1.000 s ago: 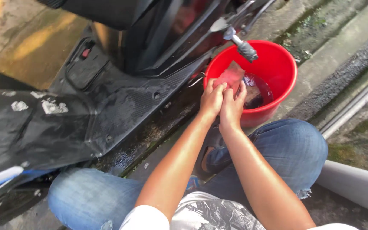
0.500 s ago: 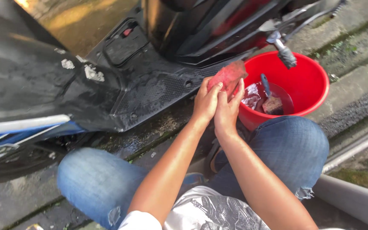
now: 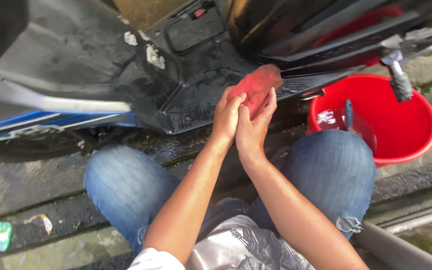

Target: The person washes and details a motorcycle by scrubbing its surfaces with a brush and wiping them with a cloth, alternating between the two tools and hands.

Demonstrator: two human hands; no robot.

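Observation:
My left hand (image 3: 226,116) and my right hand (image 3: 254,127) are pressed together around a wet red cloth (image 3: 256,86). The cloth sits at the edge of the black footboard (image 3: 201,102) of a scooter (image 3: 101,75). A red bucket (image 3: 411,125) stands to the right, beside my right knee (image 3: 333,165), with water and a dark-handled brush (image 3: 349,112) in it. Both hands grip the cloth from below, fingers wrapped over it.
The scooter's wet black body fills the top of the view, with a blue panel and tyre (image 3: 41,142) at left. A footpeg (image 3: 400,80) juts over the bucket. Wet concrete paving (image 3: 36,200) lies under my knees, with small litter scraps (image 3: 4,235) at lower left.
My hands lifted the red cloth out of the bucket and carried it left to the scooter's footboard. The view shifted right, so the bucket now sits farther right.

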